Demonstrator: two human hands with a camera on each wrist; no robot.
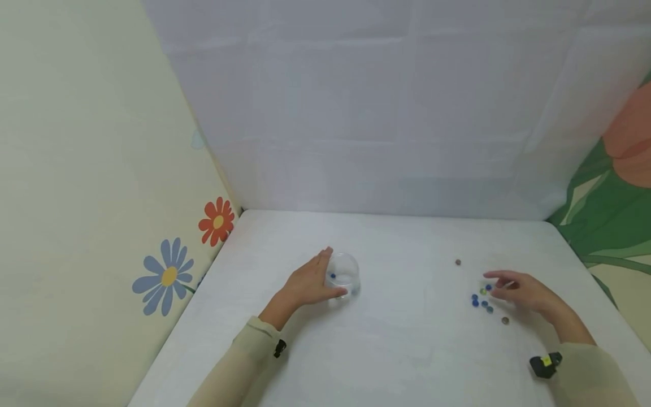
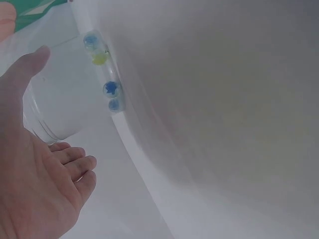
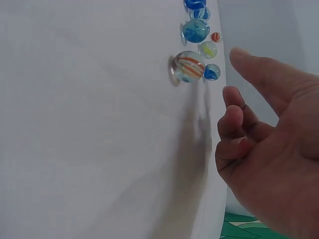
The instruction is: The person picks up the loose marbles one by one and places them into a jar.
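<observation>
The person wears long sleeves of a pale, slightly greenish beige. The left sleeve (image 1: pixel 229 373) ends in a cuff (image 1: pixel 260 334) set off by a seam-like line, with soft creases around it. The right sleeve (image 1: pixel 592 373) has the same plain colour and looks smoother. Both stop short of the wrist. On the right side of the left cuff sits a small black device (image 1: pixel 280 348), narrow and angular. On the left side of the other sleeve's end is a larger-looking, blocky black unit (image 1: pixel 537 367) bearing a bright yellow-green patch (image 1: pixel 546 360). The left hand (image 1: pixel 308 281) and right hand (image 1: pixel 526 293) are bare, with slender fingers.
</observation>
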